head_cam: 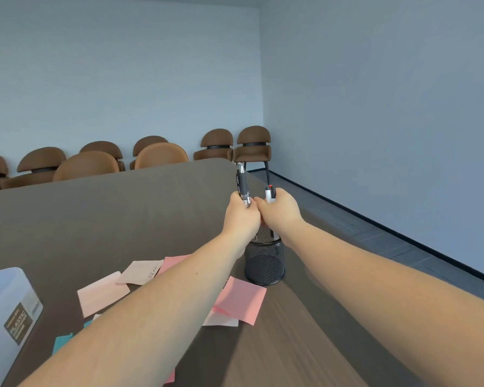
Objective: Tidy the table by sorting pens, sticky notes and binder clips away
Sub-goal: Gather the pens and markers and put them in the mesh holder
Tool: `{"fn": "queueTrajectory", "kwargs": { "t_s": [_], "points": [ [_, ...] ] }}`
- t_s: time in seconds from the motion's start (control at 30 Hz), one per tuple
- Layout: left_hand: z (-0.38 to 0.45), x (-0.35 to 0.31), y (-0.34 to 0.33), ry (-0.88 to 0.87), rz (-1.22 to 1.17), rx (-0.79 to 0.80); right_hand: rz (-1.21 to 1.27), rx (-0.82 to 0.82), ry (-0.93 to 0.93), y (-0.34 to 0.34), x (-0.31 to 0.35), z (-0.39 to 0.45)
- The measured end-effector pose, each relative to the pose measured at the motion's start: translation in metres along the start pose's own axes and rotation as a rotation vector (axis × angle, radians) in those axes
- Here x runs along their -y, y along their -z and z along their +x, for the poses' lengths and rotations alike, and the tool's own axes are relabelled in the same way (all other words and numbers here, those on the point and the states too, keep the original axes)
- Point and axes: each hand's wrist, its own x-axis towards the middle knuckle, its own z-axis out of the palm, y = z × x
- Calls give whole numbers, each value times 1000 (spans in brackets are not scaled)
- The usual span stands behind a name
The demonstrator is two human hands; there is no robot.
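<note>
Both hands, left and right, grip black-barrelled pens above the mesh cup.

Left hand, right hand grip pens (fists touching) above mesh cup.

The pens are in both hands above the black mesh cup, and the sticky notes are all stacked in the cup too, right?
Not quite. The head view shows the sticky notes scattered loose on the table, not in the cup. The rest holds: left hand and right hand hold pens above it.
</note>
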Motion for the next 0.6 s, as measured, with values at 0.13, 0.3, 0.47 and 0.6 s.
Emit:
{"fn": "queueTrajectory", "kwargs": {
  "t_s": [0.13, 0.3, 0.47, 0.6],
  "points": [
    [-2, -2, 3, 39, 36, 27, -68, 24, -3, 0, -1, 0],
    [-3, 0, 7, 52, 10, 75, -37, 37, -28, 2, -2, -2],
    [-5, 2, 11, 68, -16, 90, 31, -12, -1, 6, 0, -10],
    [-6, -1, 23, 18, 42, 33, -3, -43, 76, 9, 8, -15]
  ]
}}
